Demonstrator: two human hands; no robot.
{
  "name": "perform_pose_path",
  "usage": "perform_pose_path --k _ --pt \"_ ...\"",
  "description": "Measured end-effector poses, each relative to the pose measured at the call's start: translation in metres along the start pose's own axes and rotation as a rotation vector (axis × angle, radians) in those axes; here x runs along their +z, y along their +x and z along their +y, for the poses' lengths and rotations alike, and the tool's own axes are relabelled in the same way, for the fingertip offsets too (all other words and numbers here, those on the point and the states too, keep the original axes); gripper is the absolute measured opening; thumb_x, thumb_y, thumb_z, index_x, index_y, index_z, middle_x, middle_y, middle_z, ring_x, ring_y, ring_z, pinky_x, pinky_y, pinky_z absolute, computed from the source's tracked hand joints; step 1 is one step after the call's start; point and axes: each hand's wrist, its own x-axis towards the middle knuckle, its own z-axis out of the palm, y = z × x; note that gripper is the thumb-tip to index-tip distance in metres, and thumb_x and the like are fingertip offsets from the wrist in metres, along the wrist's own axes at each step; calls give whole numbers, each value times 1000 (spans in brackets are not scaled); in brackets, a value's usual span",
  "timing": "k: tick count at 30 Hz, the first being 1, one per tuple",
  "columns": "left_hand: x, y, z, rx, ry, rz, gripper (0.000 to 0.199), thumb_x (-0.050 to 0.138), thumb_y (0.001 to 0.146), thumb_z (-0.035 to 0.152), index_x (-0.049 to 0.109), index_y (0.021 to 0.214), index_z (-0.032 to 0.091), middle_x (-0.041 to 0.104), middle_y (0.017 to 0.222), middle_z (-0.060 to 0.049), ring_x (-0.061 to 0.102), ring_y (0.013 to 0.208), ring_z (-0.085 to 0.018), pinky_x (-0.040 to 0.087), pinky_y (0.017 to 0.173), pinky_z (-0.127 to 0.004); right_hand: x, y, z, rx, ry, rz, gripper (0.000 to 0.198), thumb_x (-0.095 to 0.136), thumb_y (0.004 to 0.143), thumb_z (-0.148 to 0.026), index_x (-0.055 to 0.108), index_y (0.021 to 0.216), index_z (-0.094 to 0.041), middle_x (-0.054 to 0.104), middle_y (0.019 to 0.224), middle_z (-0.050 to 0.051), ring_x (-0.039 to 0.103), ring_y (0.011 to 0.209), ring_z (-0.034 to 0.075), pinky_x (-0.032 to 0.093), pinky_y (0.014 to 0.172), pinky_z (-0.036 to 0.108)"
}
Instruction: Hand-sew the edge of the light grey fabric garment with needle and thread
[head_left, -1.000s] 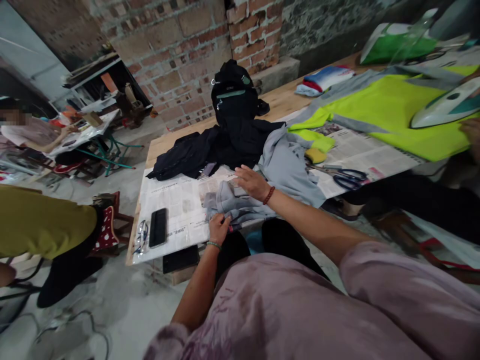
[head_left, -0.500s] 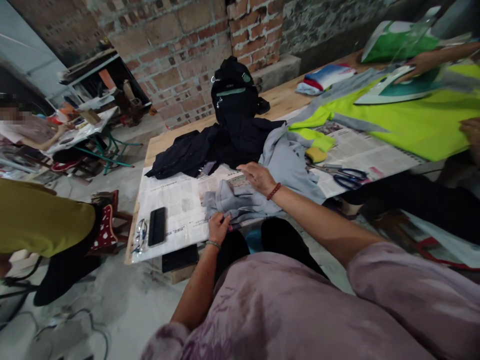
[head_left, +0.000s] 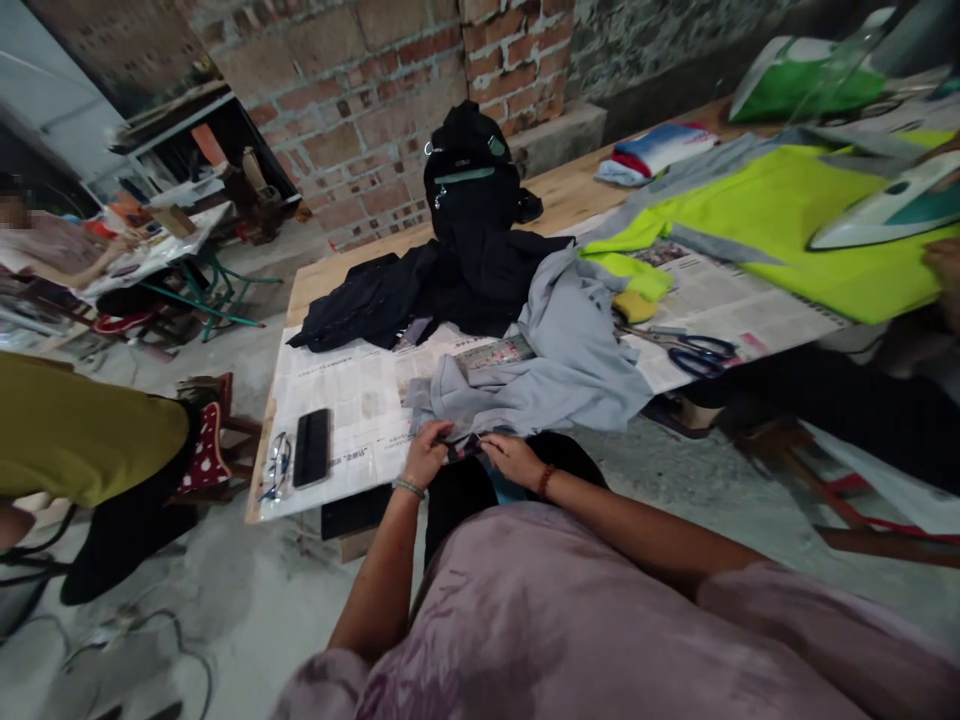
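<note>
A grey garment (head_left: 570, 345) lies rumpled over the newspaper-covered table, its near end at the front edge. There my left hand (head_left: 426, 455) is closed on the garment's edge. Close beside it, my right hand (head_left: 516, 462) pinches at a small dark patterned piece (head_left: 463, 448) between the two hands; what exactly is between its fingertips is too small to make out. Beyond the grey cloth is a heap of dark clothing (head_left: 435, 290). To the right lie blue-handled scissors (head_left: 701, 352) and a small yellow piece (head_left: 634, 307).
A phone (head_left: 312, 447) and glasses (head_left: 277, 465) lie at the table's left corner. A black backpack (head_left: 469, 180) stands at the back. On the right, a co-worker's iron (head_left: 892, 210) rests on a yellow-green garment (head_left: 765, 215). Another person in olive (head_left: 90, 425) sits at left.
My right hand has come down from above the grey garment to the front edge, beside my left hand, and its fingers have closed. The co-worker's iron has slid to the right.
</note>
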Motion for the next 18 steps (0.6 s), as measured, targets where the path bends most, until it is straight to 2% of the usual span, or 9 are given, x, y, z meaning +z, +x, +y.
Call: perform_pose_path --k 4,7,11,15,18 --pt "-1 -1 -1 79 59 38 23 55 71 11 67 88 20 64 93 -5 59 91 -16 48 86 -34 -3 2 7 -101 -77 24 21 43 86 -23 64 85 -18 63 70 2 57 65 12 44 63 24" --pt "3 -1 -2 138 86 77 13 61 73 18 69 84 20 65 90 -5 60 89 -16 48 85 -35 -3 -2 9 -169 -152 -30 21 44 85 -20 65 89 -19 66 81 4 60 73 14 45 67 25" --pt "7 -1 -3 168 75 104 11 60 77 23 69 83 20 65 87 -6 60 88 -16 49 82 -34 0 -3 9 -181 -251 -112 22 43 86 -19 64 91 -18 66 82 5 60 74 14 44 67 25" --pt "6 -2 5 207 110 115 12 58 79 25 68 83 20 65 90 -6 59 89 -16 48 83 -34 1 5 4 -149 -273 -87 22 42 87 -18 63 92 -17 66 82 6 59 75 14 42 68 25" --pt "8 -8 14 259 207 178 11 58 79 25 68 83 21 65 93 -6 58 93 -18 47 86 -35 2 12 1 -146 -265 -68 20 42 86 -16 62 87 -15 65 80 6 57 73 14 41 67 24"
